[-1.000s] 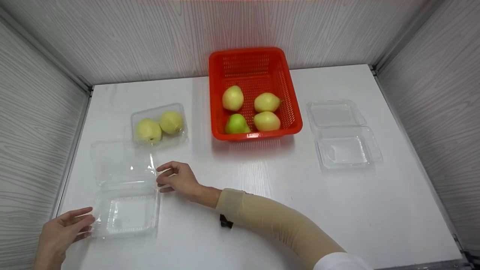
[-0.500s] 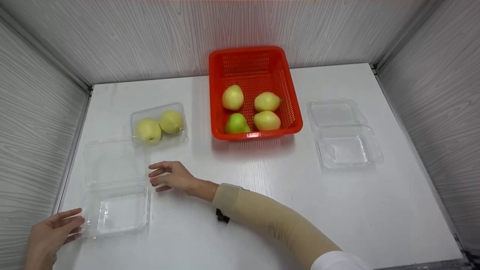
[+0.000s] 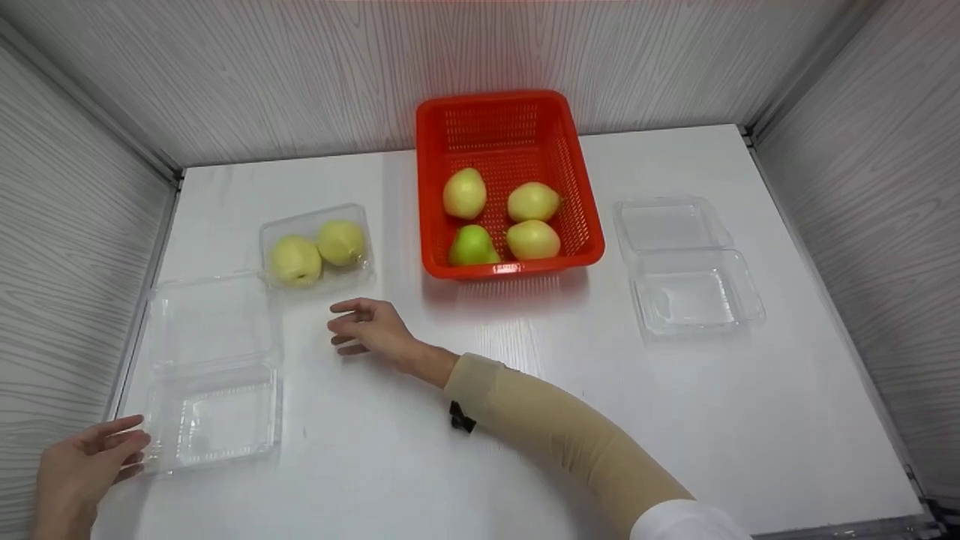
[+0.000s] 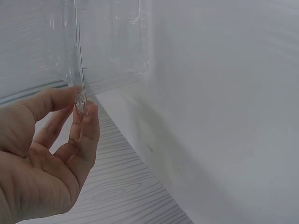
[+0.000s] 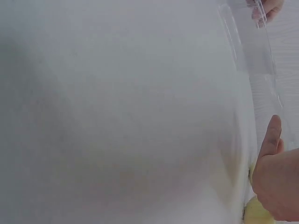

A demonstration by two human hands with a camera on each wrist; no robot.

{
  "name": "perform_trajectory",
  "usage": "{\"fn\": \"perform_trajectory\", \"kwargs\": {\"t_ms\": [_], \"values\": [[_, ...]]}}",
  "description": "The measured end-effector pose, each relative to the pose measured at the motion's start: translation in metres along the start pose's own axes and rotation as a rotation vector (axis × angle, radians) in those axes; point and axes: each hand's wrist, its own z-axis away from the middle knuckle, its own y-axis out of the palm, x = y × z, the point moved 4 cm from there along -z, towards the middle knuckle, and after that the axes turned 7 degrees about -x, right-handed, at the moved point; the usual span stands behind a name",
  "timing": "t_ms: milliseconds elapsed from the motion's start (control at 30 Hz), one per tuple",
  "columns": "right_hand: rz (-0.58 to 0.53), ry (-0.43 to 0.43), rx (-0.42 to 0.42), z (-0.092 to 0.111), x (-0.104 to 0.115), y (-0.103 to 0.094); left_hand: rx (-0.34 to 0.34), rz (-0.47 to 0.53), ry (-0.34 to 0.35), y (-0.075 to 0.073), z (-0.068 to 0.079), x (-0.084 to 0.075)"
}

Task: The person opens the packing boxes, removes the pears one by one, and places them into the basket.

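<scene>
A clear plastic clamshell box (image 3: 225,420) lies unfolded at the left of the table, its lid half pointing to the back. My left hand (image 3: 86,469) pinches its left edge; in the left wrist view the thumb and fingers of the left hand (image 4: 51,154) close on a small tab of the clamshell (image 4: 110,42). To the right of the box, my right hand (image 3: 375,330) hovers with loosely bent fingers and holds nothing. Just behind that hand, two yellow pears (image 3: 296,261) sit in another clear box (image 3: 289,219).
A red plastic basket (image 3: 429,187) at the back middle holds several pears (image 3: 534,240), one of them greener (image 3: 472,246). Another unfolded clear clamshell (image 3: 694,296) lies at the right. Wood-grain panels (image 3: 300,75) wall the white table (image 3: 525,450) at the back and sides.
The unfolded clamshell has slid left along with my left hand. My right hand first followed it leftward, then drew back to the right and away from its edge.
</scene>
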Motion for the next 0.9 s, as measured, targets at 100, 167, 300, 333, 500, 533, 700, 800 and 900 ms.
{"fn": "perform_trajectory", "kwargs": {"t_ms": [100,167,300,333,500,533,700,800,900], "values": [[-0.024,-0.01,-0.03,-0.003,0.004,-0.011,-0.021,-0.008,-0.001,-0.002,-0.004,0.002],[-0.044,-0.019,-0.048,-0.004,0.006,-0.018,-0.024,-0.004,0.004,-0.004,-0.007,0.004],[-0.072,-0.036,-0.088,-0.006,0.008,-0.029,-0.03,-0.018,0.015,-0.008,-0.015,0.01],[-0.079,-0.04,-0.101,-0.006,0.008,-0.031,-0.035,-0.025,0.015,-0.009,-0.015,0.01],[-0.112,-0.053,-0.17,-0.01,0.011,-0.039,-0.055,-0.065,0.042,-0.014,-0.013,0.004],[-0.118,-0.054,-0.181,-0.011,0.012,-0.04,-0.053,-0.068,0.052,-0.016,-0.012,0.002],[-0.14,-0.053,-0.205,-0.014,0.014,-0.043,-0.047,-0.078,0.069,-0.022,-0.015,0.001],[-0.145,-0.052,-0.219,-0.015,0.014,-0.045,-0.07,-0.086,0.057,-0.024,-0.027,0.008],[-0.145,-0.05,-0.233,-0.017,0.014,-0.046,-0.098,-0.109,0.056,-0.026,-0.041,0.019]]}}
